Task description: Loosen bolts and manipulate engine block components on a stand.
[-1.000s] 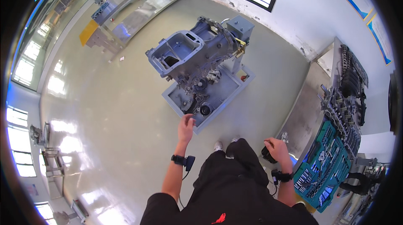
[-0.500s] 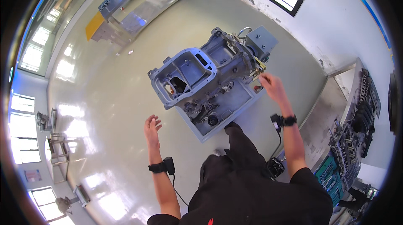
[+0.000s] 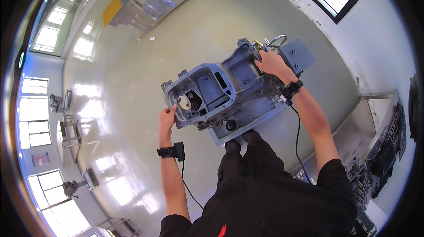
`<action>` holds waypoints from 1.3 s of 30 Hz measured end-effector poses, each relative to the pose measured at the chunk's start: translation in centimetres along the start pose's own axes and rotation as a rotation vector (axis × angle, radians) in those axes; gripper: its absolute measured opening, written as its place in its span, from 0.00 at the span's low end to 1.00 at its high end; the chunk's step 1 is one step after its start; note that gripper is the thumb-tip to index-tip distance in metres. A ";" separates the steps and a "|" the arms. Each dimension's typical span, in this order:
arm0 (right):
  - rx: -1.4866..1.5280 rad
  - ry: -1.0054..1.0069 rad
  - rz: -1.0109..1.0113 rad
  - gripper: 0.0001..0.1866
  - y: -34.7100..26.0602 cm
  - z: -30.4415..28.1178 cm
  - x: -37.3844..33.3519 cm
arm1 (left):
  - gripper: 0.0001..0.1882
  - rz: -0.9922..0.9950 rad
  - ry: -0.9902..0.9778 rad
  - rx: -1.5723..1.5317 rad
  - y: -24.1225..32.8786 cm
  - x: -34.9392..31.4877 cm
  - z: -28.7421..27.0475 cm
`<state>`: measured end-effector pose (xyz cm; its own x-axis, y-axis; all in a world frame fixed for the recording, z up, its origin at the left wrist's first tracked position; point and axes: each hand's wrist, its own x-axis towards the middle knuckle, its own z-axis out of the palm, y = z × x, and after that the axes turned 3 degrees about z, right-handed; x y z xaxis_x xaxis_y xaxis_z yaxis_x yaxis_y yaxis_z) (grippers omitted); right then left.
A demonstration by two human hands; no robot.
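1. L hand (image 3: 167, 117): fingers bent, at L end of block, by the near corner of its rim; thumb close to fingertips. Grip narrow; can't tell if it's closed on the rim.
2. Lg grey engine block (image 3: 212, 89): above the stand's tray, open cavities facing up, overhanging tray's L edge. Round hole in its L end; deep open bay mid.
3. Grey tray (image 3: 215, 136): partly hidden under block; near edge & near L corner show, close to person's legs.
4. Blk round part (image 3: 231, 124): in tray, nr the near L corner.
5. R hand (image 3: 271, 63): laid over block's R end, beside brass-col. piece (image 3: 257, 43). Some fingertips hidden; can't tell if grip is closed.
6. Metal ring (image 3: 278, 40) & grey box (image 3: 298, 53): just beyond R hand, past block's R end.
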<state>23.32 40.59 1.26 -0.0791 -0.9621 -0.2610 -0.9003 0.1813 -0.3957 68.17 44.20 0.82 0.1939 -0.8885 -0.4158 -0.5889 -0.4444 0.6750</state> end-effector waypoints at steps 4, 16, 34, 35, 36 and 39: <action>0.087 -0.011 -0.100 0.19 1.4 1.5 1.2 | 0.19 0.135 0.060 -0.056 -1.3 0.1 0.4; 0.230 -0.001 -0.065 0.18 -0.5 -1.3 -0.9 | 0.15 0.117 0.162 -0.167 -1.4 -0.6 0.9; 0.427 0.131 0.044 0.15 0.6 -0.8 -1.7 | 0.20 0.282 0.315 -0.121 0.8 -2.5 0.8; 0.430 0.138 0.057 0.15 0.7 -0.6 -2.3 | 0.20 0.289 0.302 -0.118 0.9 -2.8 0.7; 0.441 0.135 0.086 0.15 0.9 -0.6 -2.9 | 0.21 0.283 0.288 -0.119 1.3 -3.2 0.6; 0.474 0.141 0.142 0.14 0.6 0.8 -4.8 | 0.21 0.259 0.276 -0.179 0.3 -3.6 0.4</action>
<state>23.49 45.51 1.53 -0.2730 -0.9333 -0.2333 -0.5857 0.3536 -0.7294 66.97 47.31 2.29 0.2750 -0.9598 -0.0559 -0.5053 -0.1937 0.8409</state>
